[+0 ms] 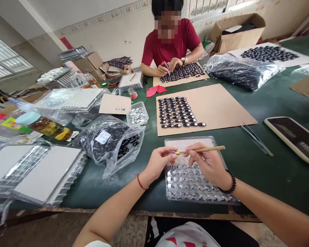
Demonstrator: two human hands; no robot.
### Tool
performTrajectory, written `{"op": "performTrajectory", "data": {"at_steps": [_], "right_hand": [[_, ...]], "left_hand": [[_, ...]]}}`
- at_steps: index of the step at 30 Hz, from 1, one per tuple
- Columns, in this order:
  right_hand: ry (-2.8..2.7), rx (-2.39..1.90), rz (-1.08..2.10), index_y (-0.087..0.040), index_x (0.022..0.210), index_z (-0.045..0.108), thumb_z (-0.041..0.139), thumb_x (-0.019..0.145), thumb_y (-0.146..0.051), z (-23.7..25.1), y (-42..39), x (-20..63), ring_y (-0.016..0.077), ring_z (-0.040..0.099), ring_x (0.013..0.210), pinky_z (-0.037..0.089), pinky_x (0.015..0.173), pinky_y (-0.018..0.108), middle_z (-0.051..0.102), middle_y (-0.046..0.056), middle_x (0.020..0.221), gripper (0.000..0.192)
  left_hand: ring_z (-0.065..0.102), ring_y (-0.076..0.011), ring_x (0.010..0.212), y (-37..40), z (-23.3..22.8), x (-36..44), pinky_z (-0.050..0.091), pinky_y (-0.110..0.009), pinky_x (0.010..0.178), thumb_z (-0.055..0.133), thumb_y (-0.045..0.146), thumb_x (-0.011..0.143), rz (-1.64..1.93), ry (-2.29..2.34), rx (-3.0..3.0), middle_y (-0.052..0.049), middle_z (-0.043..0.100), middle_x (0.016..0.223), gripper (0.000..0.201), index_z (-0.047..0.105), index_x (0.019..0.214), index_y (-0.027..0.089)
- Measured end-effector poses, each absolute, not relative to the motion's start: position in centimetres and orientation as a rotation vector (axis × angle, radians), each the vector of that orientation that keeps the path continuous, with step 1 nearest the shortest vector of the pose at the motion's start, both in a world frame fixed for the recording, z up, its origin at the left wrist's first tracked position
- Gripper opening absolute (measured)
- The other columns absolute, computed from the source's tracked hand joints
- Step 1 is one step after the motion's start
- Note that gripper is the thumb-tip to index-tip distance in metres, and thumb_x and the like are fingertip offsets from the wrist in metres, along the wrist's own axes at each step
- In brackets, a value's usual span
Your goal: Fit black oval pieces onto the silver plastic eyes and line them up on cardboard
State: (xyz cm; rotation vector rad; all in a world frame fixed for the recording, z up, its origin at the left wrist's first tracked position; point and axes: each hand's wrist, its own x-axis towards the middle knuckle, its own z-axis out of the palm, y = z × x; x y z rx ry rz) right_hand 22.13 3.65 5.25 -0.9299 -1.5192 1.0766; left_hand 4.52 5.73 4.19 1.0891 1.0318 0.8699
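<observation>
My left hand [158, 163] pinches a tiny shiny piece [173, 152] between thumb and fingers; its exact kind is too small to make out. In my right hand [207, 163] is a slim wooden stick [213, 149], held like a pen. Its yellowish tip meets the piece at my left fingertips. Both hands are over a clear plastic tray [167, 195] with rows of round cells, many holding small silvery pieces. Beyond the tray, a brown board [216, 106] carries rows of glossy black oval pieces [173, 111] with pale shiny spots on top.
Tweezers [257, 140] and a phone-like device [293, 137] lie to the right. At left are a bag of black pieces [110, 140], a tub of silvery parts [137, 116], a lidded jar [46, 126] and stacked trays [48, 171]. A co-worker in red [170, 48] works opposite.
</observation>
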Motion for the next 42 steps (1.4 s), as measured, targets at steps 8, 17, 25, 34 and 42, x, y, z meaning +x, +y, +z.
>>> {"op": "performTrajectory", "data": {"at_steps": [8,17,25,34,42], "right_hand": [[-1.332,-0.959,0.987,-0.018,0.090,0.053,0.045,0.089,-0.033,5.5,4.5,23.3,0.0127,0.056,0.052,0.047,0.048,0.025,0.058,0.003,0.071,0.018],[-1.358,-1.012,0.936,-0.016,0.090,0.052,0.044,0.088,-0.038,4.9,5.1,23.8,0.0126,0.055,0.050,0.046,0.049,0.025,0.057,0.003,0.069,0.023],[-1.405,-0.978,0.983,-0.016,0.090,0.051,0.044,0.087,-0.040,5.0,4.9,23.7,0.0103,0.051,0.044,0.044,0.045,0.025,0.057,0.003,0.073,0.025],[-1.444,-1.008,0.927,-0.016,0.091,0.051,0.043,0.087,-0.042,4.5,5.6,24.3,0.0102,0.050,0.044,0.043,0.044,0.025,0.056,0.004,0.075,0.027],[-1.433,-1.003,0.939,-0.016,0.091,0.051,0.044,0.087,-0.040,4.5,5.8,24.2,0.0098,0.049,0.043,0.043,0.044,0.024,0.056,0.003,0.073,0.025]], "left_hand": [[0.058,-0.0133,0.062,10.0,7.5,1.8,0.048,-0.026,0.062,0.063,0.031,0.068,1.043,1.457,1.752,-0.004,0.066,0.073,0.025,0.067,0.086,0.015],[0.055,-0.0154,0.093,9.2,5.4,-4.3,0.041,-0.029,0.087,0.042,0.009,0.078,0.963,2.021,2.214,-0.005,0.063,0.096,0.024,0.061,0.091,0.017],[0.045,-0.0280,0.106,11.6,2.5,-5.0,0.034,-0.043,0.089,0.049,0.025,0.078,0.726,2.187,1.988,-0.015,0.053,0.109,0.024,0.058,0.097,0.014],[0.052,-0.0142,0.082,10.1,4.2,-4.3,0.043,-0.024,0.069,0.050,0.025,0.080,1.092,1.803,1.360,-0.007,0.053,0.090,0.013,0.057,0.083,0.015],[0.032,-0.0018,0.042,8.6,6.3,2.4,0.027,-0.010,0.035,0.036,0.036,0.086,1.039,1.168,0.806,0.001,0.041,0.063,0.030,0.056,0.090,0.013]]}}
